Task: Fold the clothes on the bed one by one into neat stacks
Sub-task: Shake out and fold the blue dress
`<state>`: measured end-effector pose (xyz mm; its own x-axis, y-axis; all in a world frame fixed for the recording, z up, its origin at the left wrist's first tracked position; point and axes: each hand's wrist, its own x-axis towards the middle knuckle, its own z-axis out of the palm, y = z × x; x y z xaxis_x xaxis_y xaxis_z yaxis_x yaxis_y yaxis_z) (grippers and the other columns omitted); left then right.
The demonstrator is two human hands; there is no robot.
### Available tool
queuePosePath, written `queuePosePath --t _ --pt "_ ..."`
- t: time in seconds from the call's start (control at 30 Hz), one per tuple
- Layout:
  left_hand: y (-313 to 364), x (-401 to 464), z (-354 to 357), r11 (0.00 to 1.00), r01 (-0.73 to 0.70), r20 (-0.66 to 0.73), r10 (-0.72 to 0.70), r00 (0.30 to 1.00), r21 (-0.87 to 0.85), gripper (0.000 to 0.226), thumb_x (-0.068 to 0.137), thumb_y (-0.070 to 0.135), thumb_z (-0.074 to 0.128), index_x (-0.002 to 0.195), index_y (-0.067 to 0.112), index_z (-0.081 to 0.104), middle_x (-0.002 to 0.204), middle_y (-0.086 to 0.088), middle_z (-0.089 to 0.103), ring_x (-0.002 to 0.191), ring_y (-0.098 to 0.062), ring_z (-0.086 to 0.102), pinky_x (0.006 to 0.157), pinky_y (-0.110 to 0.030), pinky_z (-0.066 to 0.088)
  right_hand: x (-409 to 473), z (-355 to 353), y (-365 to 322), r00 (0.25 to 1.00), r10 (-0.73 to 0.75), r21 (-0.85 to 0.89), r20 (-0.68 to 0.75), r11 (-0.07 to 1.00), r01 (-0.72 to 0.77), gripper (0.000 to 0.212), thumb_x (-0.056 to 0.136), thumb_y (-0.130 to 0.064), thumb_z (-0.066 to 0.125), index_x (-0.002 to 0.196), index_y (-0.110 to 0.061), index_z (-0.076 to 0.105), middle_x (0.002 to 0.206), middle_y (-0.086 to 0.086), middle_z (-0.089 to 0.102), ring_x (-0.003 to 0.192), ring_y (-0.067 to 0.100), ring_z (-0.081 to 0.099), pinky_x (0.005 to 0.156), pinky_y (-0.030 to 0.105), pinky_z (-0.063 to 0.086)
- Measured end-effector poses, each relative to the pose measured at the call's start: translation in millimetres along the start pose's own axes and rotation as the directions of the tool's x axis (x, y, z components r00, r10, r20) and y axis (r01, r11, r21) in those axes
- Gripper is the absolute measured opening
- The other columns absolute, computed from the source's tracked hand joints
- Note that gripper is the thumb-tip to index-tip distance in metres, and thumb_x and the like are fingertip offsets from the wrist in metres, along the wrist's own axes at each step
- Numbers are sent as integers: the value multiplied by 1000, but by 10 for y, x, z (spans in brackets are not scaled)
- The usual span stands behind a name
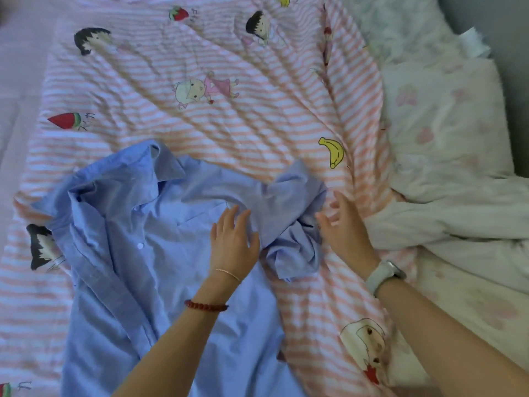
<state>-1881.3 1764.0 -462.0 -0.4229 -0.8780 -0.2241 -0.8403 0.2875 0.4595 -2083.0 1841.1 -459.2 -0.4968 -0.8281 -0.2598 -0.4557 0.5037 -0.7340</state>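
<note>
A light blue button shirt lies face up on the pink-striped cartoon bedsheet, collar toward the upper left. Its right sleeve is bunched in a crumpled heap. My left hand rests flat on the shirt's chest beside the bunched sleeve, fingers straight. My right hand hovers at the sleeve's right edge with fingers spread; it looks blurred and holds nothing.
A white quilt with faint pink prints is heaped along the right side of the bed. A pale pillow lies at the top right. A grey wall or floor strip runs past the right edge.
</note>
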Motion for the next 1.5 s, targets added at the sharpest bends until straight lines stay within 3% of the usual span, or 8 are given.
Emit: queuePosePath --t 0.3,0.5,0.73,0.9,1.23,1.4,1.47,1.5 --pt "255 717 243 983 -119 265 78 961 142 64 87 50 53 142 25 32 147 0 33 136 -22 28 110 -52 17 -218 407 144 972 143 254 189 949 -189 16 91 -14 54 106 -9 50 87 -2 56 75 5 54 66 23 44" --pt "587 354 238 949 2 -116 -40 992 -314 26 90 17 58 114 7 61 114 -12 58 97 -22 56 86 -25 40 -380 22 144 989 121 386 82 911 -144 30 88 -2 55 67 -19 42 63 -7 43 50 -1 42 48 12 34" --pt "835 -494 406 543 388 381 -130 915 -745 35 94 8 51 129 9 47 131 -7 52 113 -17 53 97 -33 46 -961 -480 233 986 72 575 151 805 -147 18 89 -1 57 80 -16 54 66 -10 54 59 -1 49 58 11 40" --pt "1085 -797 501 -83 828 832 -46 553 -555 61 76 48 56 124 11 52 122 -12 60 108 -25 57 90 -36 46 -1320 -615 320 982 79 567 173 807 -165 18 93 -3 51 88 -19 58 73 -10 59 67 4 55 63 15 45" --pt "1112 -1070 517 301 690 710 -60 702 -658 30 86 17 60 114 7 58 104 -8 66 88 -19 64 66 -30 55 -1386 -690 536 862 507 674 -2 638 -373 15 94 -11 52 81 -11 60 80 8 60 77 19 55 68 27 45" --pt "1033 -1136 548 -35 788 752 -328 573 -615 25 97 16 46 117 4 55 100 -10 69 91 -22 66 72 -28 54 -1503 -703 519 838 493 843 236 325 -429 14 94 -21 52 102 -19 63 81 -1 69 69 12 65 57 25 51" --pt "1028 -1118 583 170 837 726 -428 539 -521 36 98 22 45 130 6 49 128 -13 55 115 -25 53 91 -29 45 -1592 -660 522 840 416 812 349 313 -493 22 94 -22 51 115 -20 58 93 5 69 77 19 67 61 28 53" --pt "1031 -1079 576 46 820 735 -417 535 -570 30 98 20 43 122 7 53 122 -15 56 110 -27 54 86 -30 49 -1625 -633 511 850 387 803 357 338 -491 24 95 -19 51 117 -21 56 100 7 68 83 20 67 65 29 54"
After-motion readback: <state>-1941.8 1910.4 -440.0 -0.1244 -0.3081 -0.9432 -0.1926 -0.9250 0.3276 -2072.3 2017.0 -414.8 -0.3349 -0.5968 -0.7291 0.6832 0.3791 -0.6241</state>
